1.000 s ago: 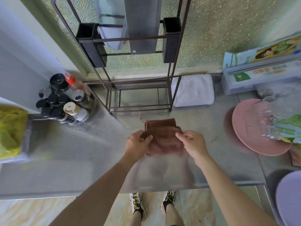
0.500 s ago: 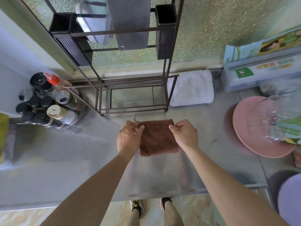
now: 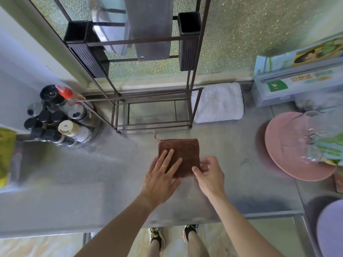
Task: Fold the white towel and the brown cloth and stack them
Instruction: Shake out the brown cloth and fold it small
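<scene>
The brown cloth (image 3: 182,152) lies folded into a small square on the steel counter (image 3: 74,179), a thin loop sticking out at its far left corner. My left hand (image 3: 162,174) rests flat on the cloth's near left part, fingers spread. My right hand (image 3: 208,173) pinches the cloth's near right corner between thumb and fingers. The white towel (image 3: 220,102) lies folded at the back of the counter, to the right of the rack, apart from the brown cloth.
A dark metal rack (image 3: 148,101) stands just behind the cloth. A turntable of spice bottles (image 3: 55,117) sits at the left. A pink plate (image 3: 293,147) with a clear bag lies at the right, a wrap box (image 3: 297,86) behind it. A yellow cloth (image 3: 5,154) is far left.
Both hands held the cloth's side edges before. Now my left hand has opened and lies flat on the folded cloth, and my right hand has slid to its near right corner.
</scene>
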A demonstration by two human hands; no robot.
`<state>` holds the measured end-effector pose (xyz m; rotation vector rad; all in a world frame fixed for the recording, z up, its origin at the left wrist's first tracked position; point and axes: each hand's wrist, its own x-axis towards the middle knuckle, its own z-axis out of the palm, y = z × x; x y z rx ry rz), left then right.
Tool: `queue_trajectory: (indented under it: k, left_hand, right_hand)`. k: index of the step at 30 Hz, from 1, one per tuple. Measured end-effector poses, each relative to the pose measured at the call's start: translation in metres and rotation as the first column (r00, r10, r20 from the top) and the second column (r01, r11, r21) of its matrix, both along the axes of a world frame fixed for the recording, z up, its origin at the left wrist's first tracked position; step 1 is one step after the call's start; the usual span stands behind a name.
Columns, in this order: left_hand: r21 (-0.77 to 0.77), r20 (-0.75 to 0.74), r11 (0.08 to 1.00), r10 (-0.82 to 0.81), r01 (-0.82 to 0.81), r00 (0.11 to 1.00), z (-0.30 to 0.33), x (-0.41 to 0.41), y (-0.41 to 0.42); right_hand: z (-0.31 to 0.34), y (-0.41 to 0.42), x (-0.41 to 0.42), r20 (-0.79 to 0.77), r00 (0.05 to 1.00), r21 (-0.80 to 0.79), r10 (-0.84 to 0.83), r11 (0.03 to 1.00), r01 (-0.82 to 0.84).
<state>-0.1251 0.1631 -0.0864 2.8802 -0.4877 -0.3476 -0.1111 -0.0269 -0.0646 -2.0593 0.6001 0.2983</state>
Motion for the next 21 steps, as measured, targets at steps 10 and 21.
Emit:
queue_trajectory:
  k: [10,21]
  left_hand:
    - [-0.012,-0.033,0.999,-0.051,0.05,0.998,0.008,0.002,0.007]
    - [-0.492,-0.199,0.784,0.321,-0.377,0.926,0.021,0.01,0.006]
  right_hand:
    - [0.001,-0.012,-0.015,0.23,0.734,-0.505,0.639,0.723,-0.471]
    - [0.008,-0.04,0.013,0.07,0.85,-0.203,0.523,0.841,-0.501]
